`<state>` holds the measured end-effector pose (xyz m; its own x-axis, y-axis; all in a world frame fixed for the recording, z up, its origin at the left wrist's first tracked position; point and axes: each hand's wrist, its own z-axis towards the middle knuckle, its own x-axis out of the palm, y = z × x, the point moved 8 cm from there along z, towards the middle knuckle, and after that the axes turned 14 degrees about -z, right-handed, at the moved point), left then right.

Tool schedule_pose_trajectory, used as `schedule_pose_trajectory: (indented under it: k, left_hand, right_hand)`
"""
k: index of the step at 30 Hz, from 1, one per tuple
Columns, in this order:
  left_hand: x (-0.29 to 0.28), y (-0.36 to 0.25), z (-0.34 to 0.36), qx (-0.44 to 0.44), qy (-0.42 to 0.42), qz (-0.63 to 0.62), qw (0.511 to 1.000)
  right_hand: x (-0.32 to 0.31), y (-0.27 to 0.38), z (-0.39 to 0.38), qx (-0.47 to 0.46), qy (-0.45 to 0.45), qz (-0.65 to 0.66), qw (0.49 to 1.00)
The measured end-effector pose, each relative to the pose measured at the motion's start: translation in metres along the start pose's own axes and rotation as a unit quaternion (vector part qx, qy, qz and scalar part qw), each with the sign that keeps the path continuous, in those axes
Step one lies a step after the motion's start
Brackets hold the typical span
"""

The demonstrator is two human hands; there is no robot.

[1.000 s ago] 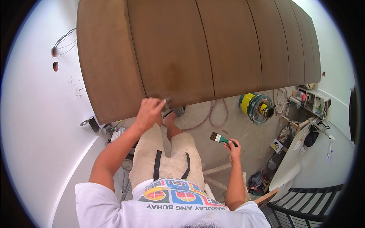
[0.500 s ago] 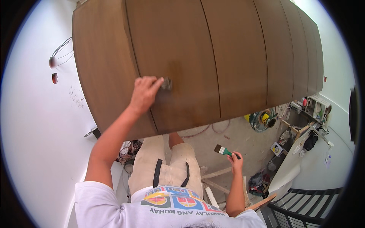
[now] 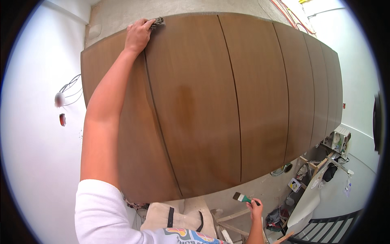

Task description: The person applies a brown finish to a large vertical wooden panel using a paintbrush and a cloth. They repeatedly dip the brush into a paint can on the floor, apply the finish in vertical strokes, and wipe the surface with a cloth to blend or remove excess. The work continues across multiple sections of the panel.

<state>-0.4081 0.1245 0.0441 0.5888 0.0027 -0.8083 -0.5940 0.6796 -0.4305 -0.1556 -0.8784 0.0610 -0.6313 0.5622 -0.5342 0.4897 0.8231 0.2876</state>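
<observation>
White shirt (image 3: 97, 207) has a colourful block print, dark lettering, partly cropped. Hands apart. Left hand (image 3: 138, 35) grips crumpled grey cloth (image 3: 157, 23) at far edge of brown wood-grain panel (image 3: 264, 101); straight dark grooves (image 3: 237, 103), darker patch (image 3: 185, 105). Right hand (image 3: 255, 208) clamped on paintbrush (image 3: 243, 198), green handle, pale ferrule, dark bristles, just off panel's near edge.

Grooved board (image 3: 264, 93): brown, wood-grained in look, smooth, low satin sheen; a darker amber patch (image 3: 185, 105) left of its middle. Rag (image 3: 157, 23), far left: grey cloth, crumpled, matt. Brush (image 3: 246, 199), near right: dark bristles, pale ferrule, smooth plastic-looking green handle. Wall (image 3: 36, 142), left: white, smooth. Concrete-looking surface (image 3: 170, 6), far: rough, matt. Shorts (image 3: 158, 215), near: beige matt cloth. Slatted rack (image 3: 334, 223), near right: black, smooth, metal-looking.
</observation>
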Motion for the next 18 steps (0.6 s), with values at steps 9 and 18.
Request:
schedule_pose_trajectory:
  k: [9, 18]
  left_hand:
    - [0.030, 0.050, 0.081, -0.128, 0.004, 0.011, 0.992]
    - [0.020, -0.149, -0.068, 0.043, 0.077, -0.061, 0.994]
  right_hand:
    - [-0.003, 0.006, -0.005, -0.021, -0.022, -0.005, 1.000]
    - [0.008, 0.000, 0.016, -0.024, 0.021, 0.016, 0.999]
